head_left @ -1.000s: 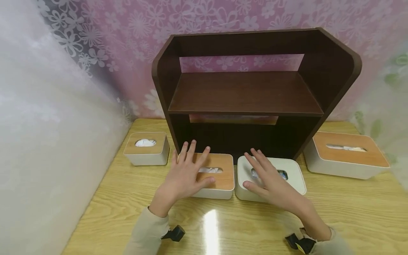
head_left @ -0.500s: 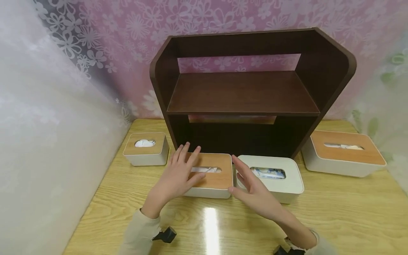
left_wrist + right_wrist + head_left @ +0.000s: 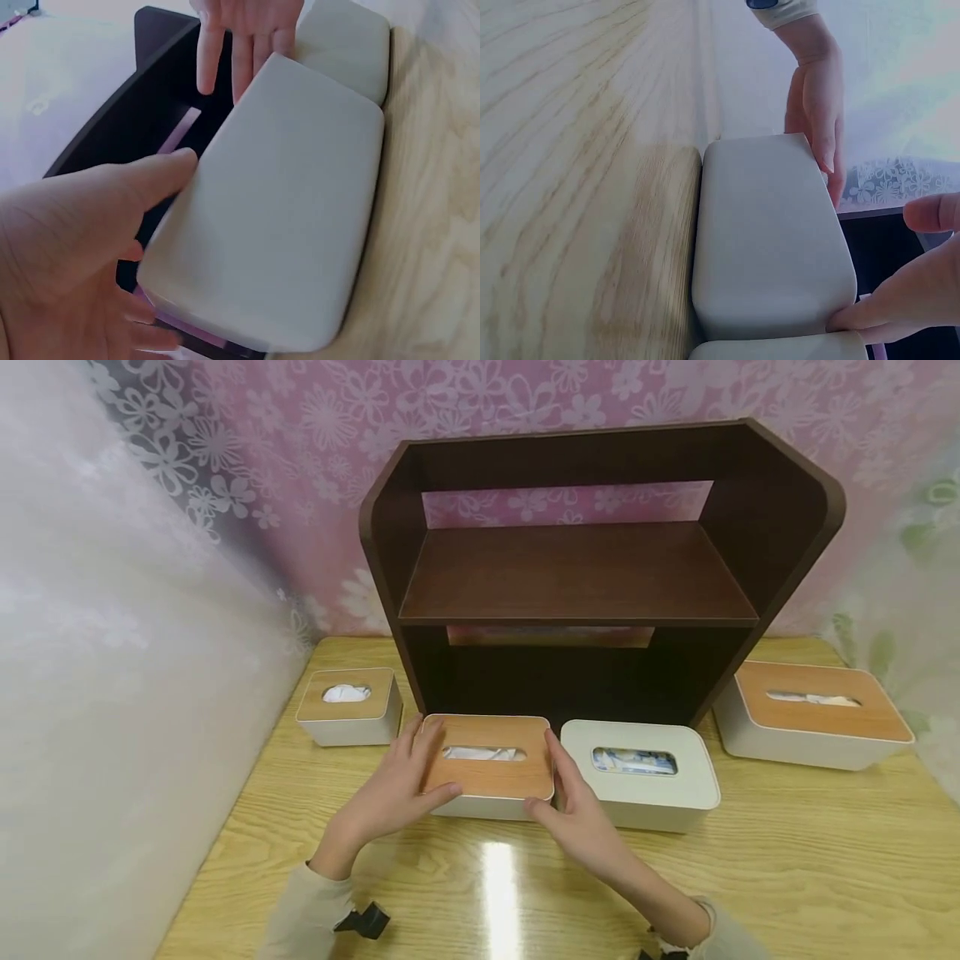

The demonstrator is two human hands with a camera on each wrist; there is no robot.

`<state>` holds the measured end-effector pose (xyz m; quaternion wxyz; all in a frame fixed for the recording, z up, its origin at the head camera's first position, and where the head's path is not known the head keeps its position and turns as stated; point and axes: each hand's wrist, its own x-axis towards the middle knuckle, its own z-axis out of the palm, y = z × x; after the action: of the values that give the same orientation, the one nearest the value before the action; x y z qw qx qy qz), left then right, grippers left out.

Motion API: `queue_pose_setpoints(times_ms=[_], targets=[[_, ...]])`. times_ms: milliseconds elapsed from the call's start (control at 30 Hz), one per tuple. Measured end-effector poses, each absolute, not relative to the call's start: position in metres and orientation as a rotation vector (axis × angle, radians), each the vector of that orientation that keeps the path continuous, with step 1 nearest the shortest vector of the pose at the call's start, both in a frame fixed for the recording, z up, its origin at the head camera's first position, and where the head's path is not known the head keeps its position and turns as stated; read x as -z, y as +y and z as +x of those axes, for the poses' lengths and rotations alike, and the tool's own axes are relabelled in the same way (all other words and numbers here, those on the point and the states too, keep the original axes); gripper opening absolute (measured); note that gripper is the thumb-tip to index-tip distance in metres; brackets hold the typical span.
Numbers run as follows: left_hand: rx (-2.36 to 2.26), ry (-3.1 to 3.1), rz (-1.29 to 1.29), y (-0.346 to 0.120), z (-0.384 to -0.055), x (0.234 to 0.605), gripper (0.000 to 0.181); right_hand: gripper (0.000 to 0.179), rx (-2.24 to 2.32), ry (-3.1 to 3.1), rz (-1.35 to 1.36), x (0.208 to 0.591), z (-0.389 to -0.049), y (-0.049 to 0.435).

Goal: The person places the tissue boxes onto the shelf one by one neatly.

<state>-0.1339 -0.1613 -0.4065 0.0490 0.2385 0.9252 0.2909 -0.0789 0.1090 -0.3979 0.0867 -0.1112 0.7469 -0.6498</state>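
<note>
Got my left hand (image 3: 386, 793) and right hand (image 3: 581, 822) spread, fingers straightish, at the ends of this rectangular, white plastic-looking tissue box with an orange-brown wood-look lid (image 3: 487, 778), front of the dark-brown wooden shelf (image 3: 577, 572); probably light, stiff, slickish, so I'd squeeze both end walls.

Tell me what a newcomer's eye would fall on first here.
Probably the dark brown shelf, standing in front of the pink floral backdrop. Next, the left hand and right hand, at opposite ends of the orange-topped box in front of the shelf. A white-topped box sits just to the right of that one.
</note>
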Motion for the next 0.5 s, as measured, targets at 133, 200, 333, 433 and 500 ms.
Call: queue_pose_setpoints(times_ms=[133,200,333,433,500], targets=[[-1.082,2.666,0.673,-0.164,-0.136,0.414,0.105,0.088,1.950,2.237,-0.327,0.399,-0.078,0.107],[-1.160,2.598,0.638,-0.165,-0.137,0.418,0.108,0.088,1.947,2.252,-0.331,0.400,-0.076,0.106],[-1.228,2.547,0.595,-0.169,-0.136,0.422,0.107,0.090,1.936,2.288,-0.322,0.403,-0.070,0.100],[-1.236,2.544,0.612,-0.170,-0.136,0.423,0.106,0.091,1.920,2.327,-0.301,0.403,-0.066,0.097],[-1.235,2.546,0.623,-0.171,-0.137,0.423,0.105,0.091,1.914,2.348,-0.289,0.404,-0.065,0.096]])
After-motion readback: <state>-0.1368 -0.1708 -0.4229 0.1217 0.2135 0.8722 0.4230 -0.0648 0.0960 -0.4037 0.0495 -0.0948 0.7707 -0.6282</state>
